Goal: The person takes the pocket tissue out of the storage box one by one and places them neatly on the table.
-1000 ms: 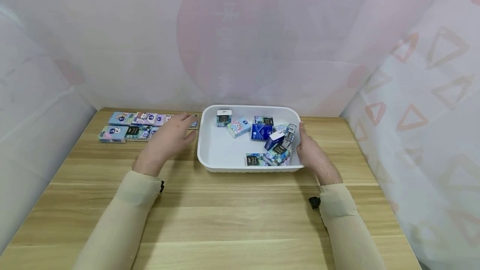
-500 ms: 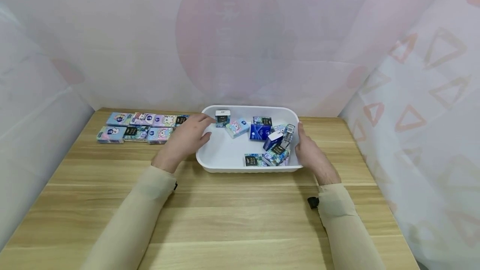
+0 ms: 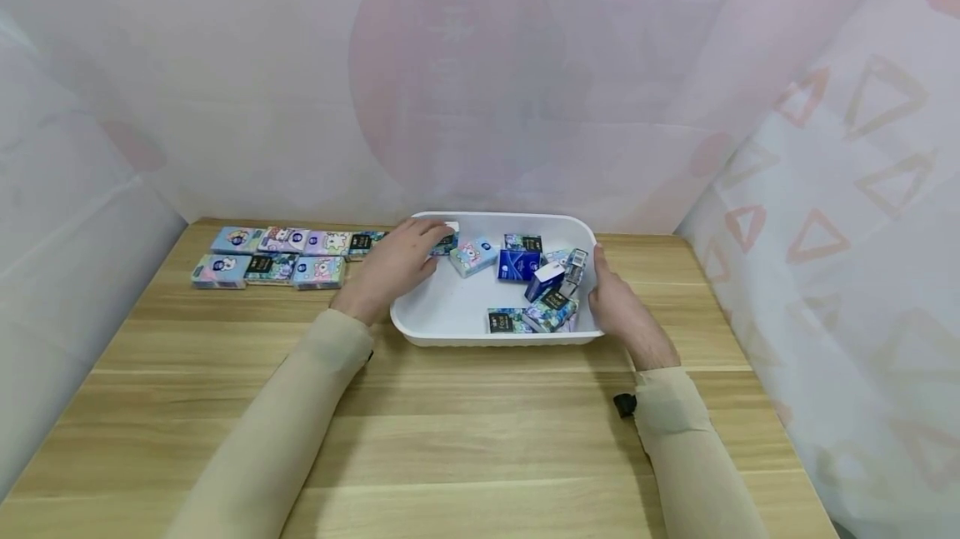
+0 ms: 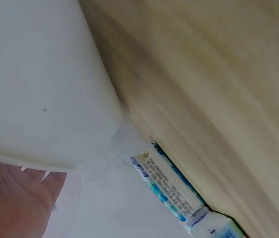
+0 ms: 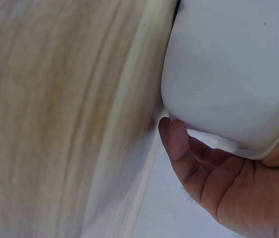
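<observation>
A white plastic tray [image 3: 435, 310] holds several small printed tissue packs. My left hand [image 3: 393, 267] reaches over the tray's left end, its fingers right at a dark floral tissue pack [image 3: 447, 246] with a white top and partly covering it. In the left wrist view, the left hand [image 4: 18, 203] shows beyond the tray's rim, fingertips hidden. At the right end my right hand [image 3: 621, 303] grips the tray, thumb along the rim. The right wrist view shows the right hand's [image 5: 228, 186] fingers curled against the outer wall.
Left of the tray, tissue packs [image 3: 272, 267] lie in two rows on the wooden table [image 3: 465, 431]. Inside the tray are a light blue pack [image 3: 474, 256], a blue pack [image 3: 517, 265] and a floral pack [image 3: 551, 310] in a heap. A pale cloth wall [image 3: 465, 106] stands behind.
My left hand has moved right, from above the rows of packs to over the tray's left end and the pack there. My right hand stays at the tray's right end.
</observation>
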Motion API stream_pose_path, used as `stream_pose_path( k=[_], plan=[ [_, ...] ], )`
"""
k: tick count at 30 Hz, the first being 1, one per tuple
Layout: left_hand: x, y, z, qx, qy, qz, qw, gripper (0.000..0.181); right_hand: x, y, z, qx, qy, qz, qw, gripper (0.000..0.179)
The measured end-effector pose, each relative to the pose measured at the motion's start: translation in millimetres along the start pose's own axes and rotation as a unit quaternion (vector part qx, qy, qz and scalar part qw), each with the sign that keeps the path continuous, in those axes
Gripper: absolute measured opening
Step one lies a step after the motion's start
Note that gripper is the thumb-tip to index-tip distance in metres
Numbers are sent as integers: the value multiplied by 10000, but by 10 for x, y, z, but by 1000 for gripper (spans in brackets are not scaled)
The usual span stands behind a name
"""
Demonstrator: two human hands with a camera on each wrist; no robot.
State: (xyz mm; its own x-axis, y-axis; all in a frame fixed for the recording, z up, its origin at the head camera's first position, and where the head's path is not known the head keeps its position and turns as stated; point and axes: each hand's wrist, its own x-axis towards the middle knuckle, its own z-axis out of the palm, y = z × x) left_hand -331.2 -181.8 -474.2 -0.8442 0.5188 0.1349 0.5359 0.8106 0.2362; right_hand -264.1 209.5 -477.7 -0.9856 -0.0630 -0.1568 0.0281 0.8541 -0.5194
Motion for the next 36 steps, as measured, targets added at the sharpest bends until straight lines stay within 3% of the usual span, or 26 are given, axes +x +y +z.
stream_pose_path(
  k=[12,21,30,36],
  plan=[
    [202,-20,-4,60,-277,48,9996,68,1,6,11,-57,31,5,10000,84],
    [230,-28,-31,-3,-280,138,9995,67,-3,1,9,-40,18,40,10000,84],
    [242,-41,-23,-292,-258,66,9992,52,4,0,13,-99,39,57,9999,82],
    [225,-21,-42,-332,-390,-61,9987,54,-4,-1,9,-136,43,57,9999,82]
  ],
)
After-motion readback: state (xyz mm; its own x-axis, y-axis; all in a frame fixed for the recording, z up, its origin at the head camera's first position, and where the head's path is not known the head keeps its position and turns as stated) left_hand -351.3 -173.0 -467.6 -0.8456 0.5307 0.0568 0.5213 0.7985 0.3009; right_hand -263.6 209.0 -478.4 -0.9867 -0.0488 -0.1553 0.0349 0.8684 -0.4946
